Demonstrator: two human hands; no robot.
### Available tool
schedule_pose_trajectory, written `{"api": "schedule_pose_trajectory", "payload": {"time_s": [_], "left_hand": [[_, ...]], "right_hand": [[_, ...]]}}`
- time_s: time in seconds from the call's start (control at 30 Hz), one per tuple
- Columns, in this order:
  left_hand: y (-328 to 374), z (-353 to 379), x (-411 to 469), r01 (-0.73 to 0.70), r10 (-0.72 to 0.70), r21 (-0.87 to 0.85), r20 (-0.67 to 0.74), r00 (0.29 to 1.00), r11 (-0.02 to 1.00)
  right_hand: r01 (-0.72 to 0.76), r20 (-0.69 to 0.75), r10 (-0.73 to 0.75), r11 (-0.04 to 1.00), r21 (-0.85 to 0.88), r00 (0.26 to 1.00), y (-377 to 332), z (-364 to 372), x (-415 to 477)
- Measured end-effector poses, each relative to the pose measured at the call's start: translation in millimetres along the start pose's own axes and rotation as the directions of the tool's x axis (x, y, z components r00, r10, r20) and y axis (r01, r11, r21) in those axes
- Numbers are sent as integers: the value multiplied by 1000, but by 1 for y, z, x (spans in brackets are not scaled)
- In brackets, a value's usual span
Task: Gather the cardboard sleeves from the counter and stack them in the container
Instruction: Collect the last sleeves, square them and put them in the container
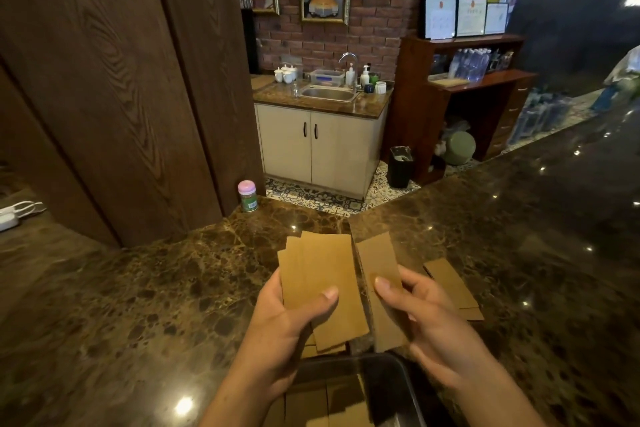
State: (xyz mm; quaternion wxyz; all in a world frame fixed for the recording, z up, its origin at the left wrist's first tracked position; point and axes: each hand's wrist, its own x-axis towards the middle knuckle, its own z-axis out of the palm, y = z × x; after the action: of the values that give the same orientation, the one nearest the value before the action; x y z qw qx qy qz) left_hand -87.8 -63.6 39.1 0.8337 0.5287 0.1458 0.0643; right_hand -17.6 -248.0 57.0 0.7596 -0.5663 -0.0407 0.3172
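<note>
At 6 o'clock, nearest the viewer, sits the dark container [398,378], with several flat cardboard sleeves [325,402] already lying inside it. Just above its rim, the left hand [287,319] is closed around a fanned bundle of sleeves [322,284], thumb pressed on the top face and fingers hidden beneath. Beside it, toward 3 o'clock, the right hand [426,315] pinches 1 single sleeve [379,274] between thumb and fingers. The 2 hands are near each other but the bundle and the single sleeve look just apart.

Further out at about 2 o'clock, a few loose sleeves [453,284] lie on the marble counter [138,288], not yet gathered. Near 11 o'clock stands a small green jar with a pink lid [247,196]. Beyond the counter, at 12 o'clock, is a sink cabinet [322,146].

The bundle is uneven, its edges splayed, so a loosened thumb could probably let lower pieces slide out and drop short of the container. Adding the single sleeve at an angle may worsen the fan, and a crooked stack could catch on the rim.
</note>
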Motion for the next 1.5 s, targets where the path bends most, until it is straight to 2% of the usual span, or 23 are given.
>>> {"api": "schedule_pose_trajectory", "payload": {"time_s": [0.03, 0.17, 0.27, 0.33, 0.4, 0.47, 0.53, 0.6, 0.7, 0.77, 0.83, 0.9, 1.0, 1.2, 1.3, 1.43, 1.5], "left_hand": [[-2, 2, 1, -15, 15, 14, -16, 1000, 1000], [-9, 7, 4, -60, 62, 30, -52, 997, 998], [-12, 7, 5, -80, 78, -15, -92, 993, 997], [-16, 7, 7, -106, 108, 18, -153, 982, 994], [-20, 7, 8, -164, 196, 160, -207, 959, 973], [-22, 10, 8, -216, 275, 266, -208, 939, 939], [-25, 15, 8, -244, 310, 309, -184, 933, 919], [-30, 21, 8, -238, 299, 315, -160, 941, 919], [-34, 25, 8, -193, 230, 267, -116, 966, 944], [-36, 23, 9, -125, 140, 166, -86, 986, 978], [-38, 17, 8, -49, 53, 58, -71, 996, 997], [-38, 10, 7, -8, 13, 59, -99, 995, 998], [-36, 3, 6, 12, -4, 55, -138, 990, 998], [-35, 9, 3, 20, -17, 31, -98, 995, 999], [-37, 14, 1, 45, -43, 29, -61, 997, 999], [-37, 7, -2, 109, -106, -80, 38, 994, 991], [-36, 2, -3, 89, -88, -64, 22, 996, 994]], "right_hand": [[-19, 3, 19, 998, 52, 1000, 5, 3, 0], [53, -25, -57, 990, -128, 998, 19, 13, -1], [111, -40, -117, 987, -113, 992, 20, 10, 0], [177, -93, -190, 975, -136, 977, 17, 8, -1], [288, -189, -377, 880, -377, 907, 18, 4, -1], [306, -195, -534, 705, -640, 822, 24, 3, -1], [287, -167, -570, 619, -731, 805, 31, 7, -2], [292, -137, -573, 591, -752, 808, 40, 12, -4], [322, -110, -551, 626, -711, 828, 50, 16, -4], [314, -148, -509, 708, -633, 848, 52, 14, -1], [256, -231, -386, 858, -444, 893, 49, 8, 2], [165, -250, -210, 968, -191, 945, 43, 1, 5], [161, -229, -177, 983, -87, 957, 32, -12, 4], [136, -103, -163, 965, -224, 981, 34, -10, 3], [126, -72, -141, 975, -184, 987, 41, -2, 3], [138, -119, -148, 986, -94, 982, 43, -3, 4], [170, -172, -179, 983, -66, 969, 41, -7, 4]]}}
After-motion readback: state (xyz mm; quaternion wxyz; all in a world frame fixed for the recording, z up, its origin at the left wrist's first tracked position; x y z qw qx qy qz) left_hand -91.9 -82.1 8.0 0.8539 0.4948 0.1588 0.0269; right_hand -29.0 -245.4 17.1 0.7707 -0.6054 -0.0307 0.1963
